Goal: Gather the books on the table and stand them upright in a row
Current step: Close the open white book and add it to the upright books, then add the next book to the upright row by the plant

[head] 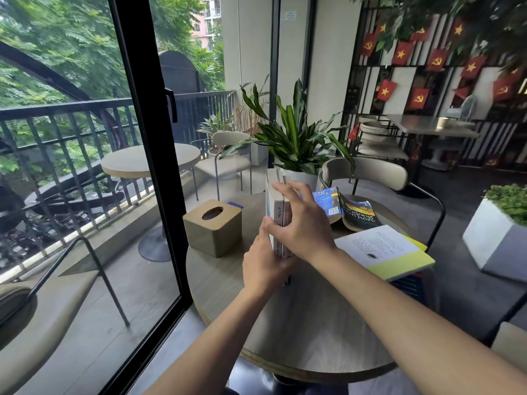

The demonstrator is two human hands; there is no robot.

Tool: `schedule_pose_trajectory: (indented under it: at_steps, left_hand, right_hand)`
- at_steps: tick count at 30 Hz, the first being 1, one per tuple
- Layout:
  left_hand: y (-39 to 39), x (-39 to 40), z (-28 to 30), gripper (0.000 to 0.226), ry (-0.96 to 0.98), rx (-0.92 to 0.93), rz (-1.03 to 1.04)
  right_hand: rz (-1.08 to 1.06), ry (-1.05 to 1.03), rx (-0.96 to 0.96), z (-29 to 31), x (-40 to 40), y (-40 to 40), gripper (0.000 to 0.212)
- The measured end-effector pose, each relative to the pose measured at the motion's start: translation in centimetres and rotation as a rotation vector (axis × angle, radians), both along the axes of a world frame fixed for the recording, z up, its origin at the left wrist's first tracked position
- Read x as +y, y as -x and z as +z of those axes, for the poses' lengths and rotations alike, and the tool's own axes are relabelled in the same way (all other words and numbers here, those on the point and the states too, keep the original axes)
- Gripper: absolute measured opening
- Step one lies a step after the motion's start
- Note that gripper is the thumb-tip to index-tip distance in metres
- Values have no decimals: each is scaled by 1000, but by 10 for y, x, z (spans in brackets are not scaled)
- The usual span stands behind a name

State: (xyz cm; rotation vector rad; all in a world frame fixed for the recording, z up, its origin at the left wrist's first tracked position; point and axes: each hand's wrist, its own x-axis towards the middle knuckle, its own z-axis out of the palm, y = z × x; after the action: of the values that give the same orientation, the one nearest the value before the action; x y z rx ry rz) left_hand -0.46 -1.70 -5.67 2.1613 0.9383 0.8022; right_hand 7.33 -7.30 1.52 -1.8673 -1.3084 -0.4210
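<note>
Two or three pale books [276, 206] stand upright together in the middle of the round wooden table [299, 332]. My right hand [302, 223] grips them from the top and right side. Against their near left edge, low down, my left hand [263, 266] presses on them. A blue paperback [353, 212] lies open, face down, at the far right of the table. Nearer on the right edge, a white book with a yellow-green cover [387, 252] lies open, with a dark book partly hidden under it.
A beige tissue box [212, 228] stands left of the upright books. A potted plant [296, 143] and a grey chair [368, 172] sit behind the table. A glass sliding door [148, 166] runs along the left. A white planter [499, 243] stands on the right.
</note>
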Motion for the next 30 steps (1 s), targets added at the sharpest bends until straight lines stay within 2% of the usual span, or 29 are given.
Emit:
schedule_pose_trajectory:
  at_steps: [4, 7, 9, 14, 19, 22, 25, 30]
  left_hand:
    - [-1, -1, -1, 89, 24, -27, -12]
    - [-2, -1, -1, 81, 22, -42, -4]
    - [-2, -1, -1, 79, 35, -56, 6]
    - [-4, -2, -2, 77, 55, -86, 6]
    - [-8, 2, -6, 81, 42, -83, 3]
    - [-7, 3, -6, 79, 46, -80, -1]
    - [-7, 3, -6, 72, 40, -79, -1]
    - [-9, 4, -8, 71, 6, -58, -9]
  right_hand:
    - [44, 42, -10, 1, -4, -5, 67]
    - [136, 23, 86, -2, -16, -12, 70]
    - [104, -14, 127, -6, -27, -19, 71]
    - [-83, 5, 121, -25, -54, -50, 77]
    - [-491, 220, 62, -38, -79, -85, 83]
    - [-699, 431, 184, -47, -96, -103, 93]
    - [-815, 619, 311, -56, -111, -115, 111]
    - [-858, 678, 479, -48, -122, -129, 137]
